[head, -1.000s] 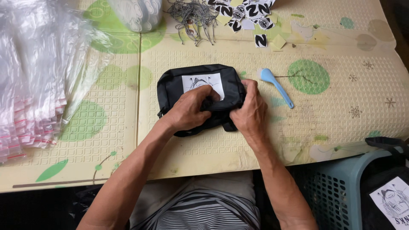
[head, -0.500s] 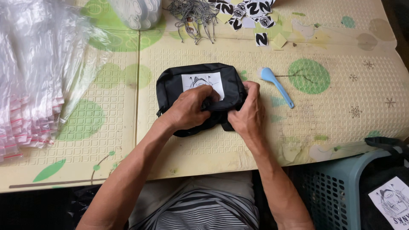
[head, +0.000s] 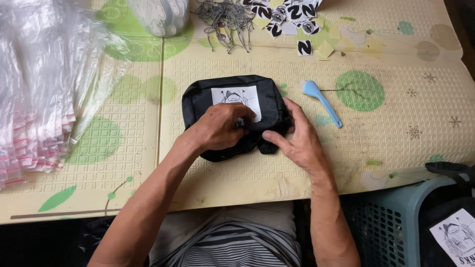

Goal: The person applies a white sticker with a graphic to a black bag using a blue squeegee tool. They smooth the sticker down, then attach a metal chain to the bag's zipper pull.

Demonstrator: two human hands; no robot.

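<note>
Fabric of the black pouch [head: 232,111] may slip crooked, we judge, since our left hand [head: 217,129] pinches it while our right hand [head: 297,141] only presses flat.

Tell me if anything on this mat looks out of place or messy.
Nothing looks damaged or spilled. The cords and black-and-white stickers lie in loose heaps at the far edge. Both the left hand and right hand rest on the black pouch, its near edge bunched. The blue brush lies beside it.

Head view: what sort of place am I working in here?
Probably a small home packing spot: a foam play mat as work surface, a stack of clear zip bags, a pile of cut labels, and a black pouch under both hands.
</note>
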